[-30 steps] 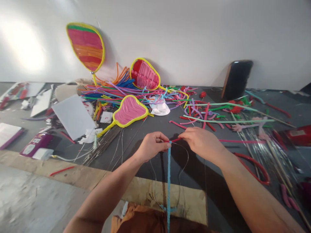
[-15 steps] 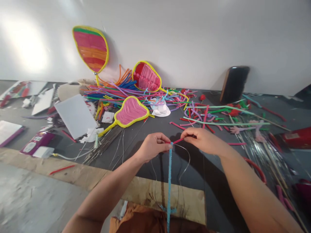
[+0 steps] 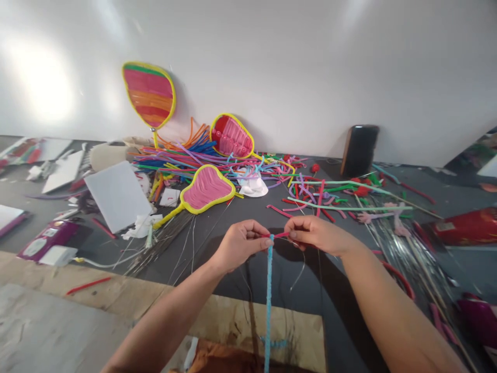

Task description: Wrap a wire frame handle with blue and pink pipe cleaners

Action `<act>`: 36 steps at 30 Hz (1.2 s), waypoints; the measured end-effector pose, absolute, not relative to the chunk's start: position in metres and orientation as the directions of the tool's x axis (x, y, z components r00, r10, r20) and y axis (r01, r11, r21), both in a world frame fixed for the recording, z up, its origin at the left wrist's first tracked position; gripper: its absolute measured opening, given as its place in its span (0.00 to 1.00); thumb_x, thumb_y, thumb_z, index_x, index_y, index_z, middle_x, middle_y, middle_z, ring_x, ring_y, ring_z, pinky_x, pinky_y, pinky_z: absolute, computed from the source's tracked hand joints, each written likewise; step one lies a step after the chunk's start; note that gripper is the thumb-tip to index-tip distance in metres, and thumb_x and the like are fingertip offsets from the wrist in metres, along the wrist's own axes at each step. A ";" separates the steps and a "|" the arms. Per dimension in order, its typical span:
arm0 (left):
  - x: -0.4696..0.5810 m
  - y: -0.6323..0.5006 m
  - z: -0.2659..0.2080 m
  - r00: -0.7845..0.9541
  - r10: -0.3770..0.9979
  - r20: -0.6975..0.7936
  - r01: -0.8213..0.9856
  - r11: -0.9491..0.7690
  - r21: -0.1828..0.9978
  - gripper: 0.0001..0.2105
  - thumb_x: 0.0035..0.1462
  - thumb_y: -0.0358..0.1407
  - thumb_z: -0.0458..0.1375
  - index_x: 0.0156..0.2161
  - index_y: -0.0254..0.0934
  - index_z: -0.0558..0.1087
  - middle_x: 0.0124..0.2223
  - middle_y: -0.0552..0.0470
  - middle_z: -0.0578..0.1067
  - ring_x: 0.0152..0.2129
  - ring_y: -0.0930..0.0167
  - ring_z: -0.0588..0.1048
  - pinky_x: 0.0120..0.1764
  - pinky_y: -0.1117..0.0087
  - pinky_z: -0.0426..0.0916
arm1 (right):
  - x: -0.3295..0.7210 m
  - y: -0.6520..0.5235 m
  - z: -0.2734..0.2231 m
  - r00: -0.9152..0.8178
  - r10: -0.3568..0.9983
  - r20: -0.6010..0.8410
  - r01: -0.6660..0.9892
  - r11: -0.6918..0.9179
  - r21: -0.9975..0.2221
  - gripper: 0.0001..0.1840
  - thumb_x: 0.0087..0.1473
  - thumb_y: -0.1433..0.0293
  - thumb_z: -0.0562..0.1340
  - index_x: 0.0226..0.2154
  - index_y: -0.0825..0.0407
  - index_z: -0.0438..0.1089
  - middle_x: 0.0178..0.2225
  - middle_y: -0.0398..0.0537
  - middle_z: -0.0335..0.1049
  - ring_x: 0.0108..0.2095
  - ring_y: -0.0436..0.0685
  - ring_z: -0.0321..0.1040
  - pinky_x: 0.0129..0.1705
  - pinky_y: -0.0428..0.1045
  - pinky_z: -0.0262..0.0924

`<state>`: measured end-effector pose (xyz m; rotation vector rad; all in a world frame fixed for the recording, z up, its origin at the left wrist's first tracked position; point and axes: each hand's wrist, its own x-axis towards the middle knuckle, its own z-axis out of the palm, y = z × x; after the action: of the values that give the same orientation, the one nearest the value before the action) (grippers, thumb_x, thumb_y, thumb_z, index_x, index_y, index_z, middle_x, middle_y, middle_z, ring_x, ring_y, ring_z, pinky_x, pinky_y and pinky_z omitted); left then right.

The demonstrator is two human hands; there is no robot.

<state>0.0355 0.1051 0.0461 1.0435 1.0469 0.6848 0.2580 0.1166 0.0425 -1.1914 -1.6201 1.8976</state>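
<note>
My left hand [image 3: 241,245] is closed in a pinch where a pink pipe cleaner [image 3: 280,235] meets the top of a light-blue fuzzy stem [image 3: 268,300]. The stem hangs straight down toward my lap. Just to the right, my right hand [image 3: 317,235] pinches the other end of the pink pipe cleaner between thumb and fingers. A short pink stretch shows between the two hands. Below my right fingers dangles a thin bent wire [image 3: 303,270]; whether they grip it too is unclear.
Behind my hands lies a pink fan shape with a yellow rim [image 3: 207,189]. Two similar shapes lean by the wall, near heaped pipe cleaners [image 3: 174,155]. A phone [image 3: 359,151] stands upright at right. Metal wires [image 3: 407,243] and a red packet [image 3: 468,228] lie farther right.
My right hand has shifted slightly left, closer to my left hand, and its fingers now meet the wire's upper part. The view has tilted up a little.
</note>
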 end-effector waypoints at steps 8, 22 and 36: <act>0.036 0.103 0.053 0.388 0.867 -0.314 -0.036 0.355 0.934 0.14 0.40 0.37 0.68 0.30 0.31 0.71 0.24 0.53 0.75 0.21 0.77 0.72 0.26 0.77 0.65 | 0.246 0.112 0.043 -0.644 0.688 -0.334 0.290 -0.184 -0.939 0.15 0.53 0.58 0.60 0.32 0.54 0.68 0.29 0.44 0.69 0.30 0.49 0.65 0.34 0.46 0.59; 0.037 0.103 0.051 0.397 0.850 -0.347 -0.004 0.380 0.925 0.15 0.39 0.37 0.68 0.31 0.31 0.71 0.26 0.51 0.76 0.23 0.74 0.74 0.28 0.75 0.66 | 0.261 0.119 0.042 -0.622 0.694 -0.362 0.402 -0.114 -0.909 0.13 0.53 0.59 0.60 0.32 0.53 0.70 0.29 0.45 0.71 0.30 0.51 0.67 0.34 0.47 0.61; 0.043 0.102 0.039 0.414 0.862 -0.293 -0.021 0.331 0.943 0.11 0.39 0.35 0.67 0.28 0.32 0.71 0.24 0.54 0.73 0.21 0.76 0.71 0.27 0.75 0.65 | 0.233 0.104 0.077 -0.400 0.911 0.098 0.502 0.307 -0.808 0.12 0.54 0.63 0.59 0.41 0.46 0.72 0.40 0.48 0.71 0.41 0.55 0.67 0.43 0.51 0.60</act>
<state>0.0430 0.1019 0.0392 1.0768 0.9765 0.7167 0.2334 0.1045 0.0766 -1.2490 -2.0215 0.9562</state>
